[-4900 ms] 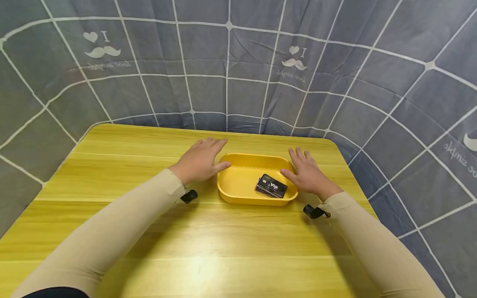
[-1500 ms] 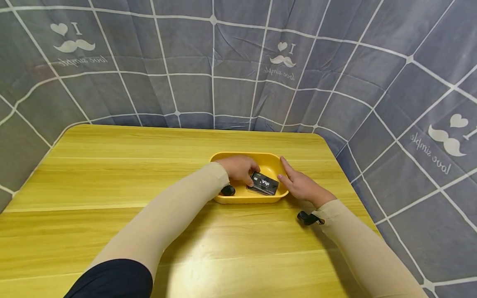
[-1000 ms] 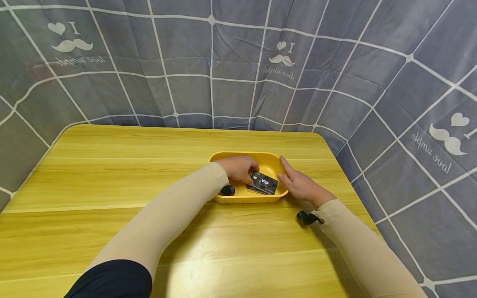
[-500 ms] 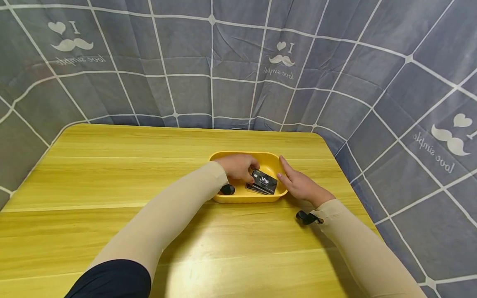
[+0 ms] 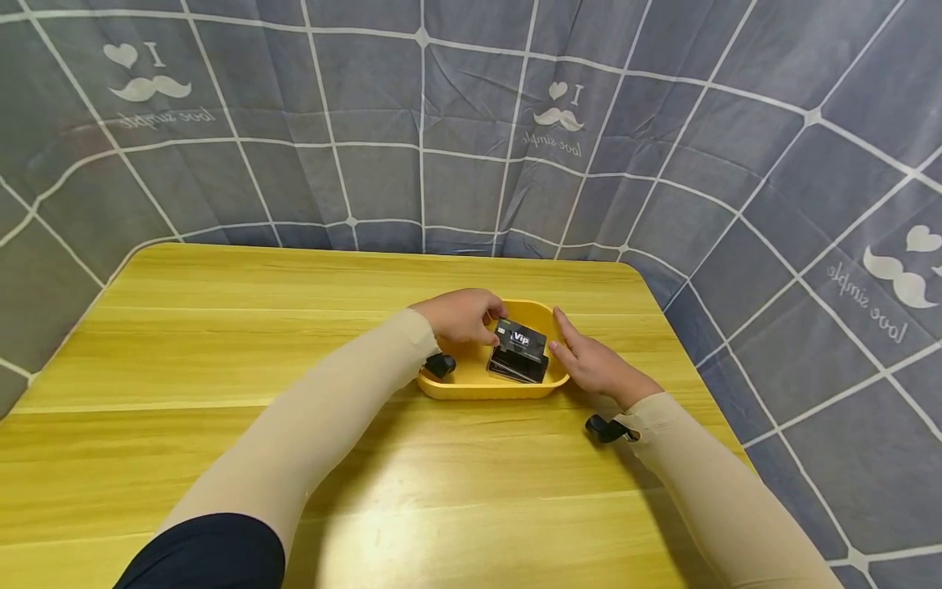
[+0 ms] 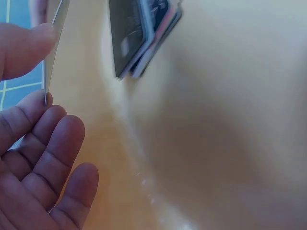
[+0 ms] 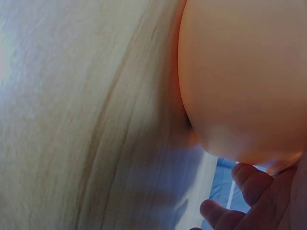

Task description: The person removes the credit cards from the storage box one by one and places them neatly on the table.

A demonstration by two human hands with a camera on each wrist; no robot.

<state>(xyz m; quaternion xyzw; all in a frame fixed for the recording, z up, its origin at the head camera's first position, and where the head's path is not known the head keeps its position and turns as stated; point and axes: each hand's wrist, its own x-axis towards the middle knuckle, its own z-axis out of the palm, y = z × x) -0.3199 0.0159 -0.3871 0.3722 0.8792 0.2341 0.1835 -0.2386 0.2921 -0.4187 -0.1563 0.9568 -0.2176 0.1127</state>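
My left hand (image 5: 459,315) pinches a black bank-style card (image 5: 520,338) marked "Vip" by its left end, thumb toward me. It is raised and tilted above a small stack of dark cards (image 5: 515,366), whose front part shows below it. In the left wrist view, the held card (image 6: 49,72) appears edge-on between thumb and fingertips, apart from the stack (image 6: 127,33). The stack lies in a yellow tray (image 5: 486,393). At the tray's right end, my right hand (image 5: 598,364) holds the wall, thumb over the rim and fingers outside (image 7: 254,184).
The tray stands on a yellow wood-grain table (image 5: 412,491), right of its middle. A grey-blue curtain (image 5: 383,123) with white lines hangs behind the table and along its sides. A black wrist camera (image 5: 607,429) sits below my right hand.
Both hands came from above the tray: the right took its right wall, the left reached in to the cards. In the last half second the left lifted the top card up and back, uncovering the stack.
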